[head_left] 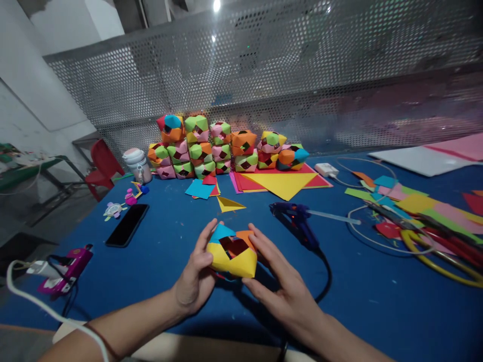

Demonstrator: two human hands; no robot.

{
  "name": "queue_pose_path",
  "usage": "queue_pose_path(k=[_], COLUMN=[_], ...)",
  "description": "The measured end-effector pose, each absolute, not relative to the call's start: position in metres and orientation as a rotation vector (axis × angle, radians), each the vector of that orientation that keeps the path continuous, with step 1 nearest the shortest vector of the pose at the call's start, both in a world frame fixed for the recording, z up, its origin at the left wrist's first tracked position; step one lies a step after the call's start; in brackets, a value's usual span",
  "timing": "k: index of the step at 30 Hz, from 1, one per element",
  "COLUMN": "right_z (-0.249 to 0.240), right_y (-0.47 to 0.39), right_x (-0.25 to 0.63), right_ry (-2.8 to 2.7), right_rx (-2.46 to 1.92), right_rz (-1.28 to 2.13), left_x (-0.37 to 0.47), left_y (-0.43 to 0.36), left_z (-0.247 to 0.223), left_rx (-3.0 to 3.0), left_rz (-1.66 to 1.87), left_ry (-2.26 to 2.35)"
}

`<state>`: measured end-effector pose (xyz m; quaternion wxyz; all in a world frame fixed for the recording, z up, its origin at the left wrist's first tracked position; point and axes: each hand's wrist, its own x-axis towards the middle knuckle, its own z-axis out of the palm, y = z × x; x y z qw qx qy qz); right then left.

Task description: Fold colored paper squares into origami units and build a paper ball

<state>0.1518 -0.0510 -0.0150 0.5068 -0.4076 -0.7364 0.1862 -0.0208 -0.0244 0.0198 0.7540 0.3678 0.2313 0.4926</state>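
At the lower centre of the frame, a paper ball (pixel 233 264) with yellow, blue and orange panels is held up between two bare hands, above a blue table (pixel 166 261). The left hand (pixel 195 275) grips its left side, thumb on the yellow panel; the right hand (pixel 289 291) steadies the other side, fingertips by the orange panel and thumb at the lower yellow corner. An opening in the ball (its edges angular) faces the camera.

Just beyond the ball lies a small folded yellow piece (pixel 229 204), near some blue squares (pixel 199 188). Right of centre, a glue gun (pixel 298 221) rests on its side, a pale glue stick (pixel 334 216) jutting from its back. Across the upper middle, finished paper balls (pixel 202 152) stand stacked, and beside them a yellow triangle (pixel 285 185) lies over red sheets (pixel 322 183). Paper scraps (pixel 415 203) spread at the right; a black phone (pixel 127 225) lies left of the hands.
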Motion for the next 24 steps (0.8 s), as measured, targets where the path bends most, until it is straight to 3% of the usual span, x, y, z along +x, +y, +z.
queue_pose_path(k=[24], right_z=[-0.0105], right_y=[-0.0524], right_x=[0.1547], right_ry=[-1.886], right_rx=[-0.986], right_rz=[0.398], left_x=[-0.0219], left_y=[-0.0226], left_z=[0.0265], left_rx=[0.688], left_rz=[0.981], left_ry=[0.515])
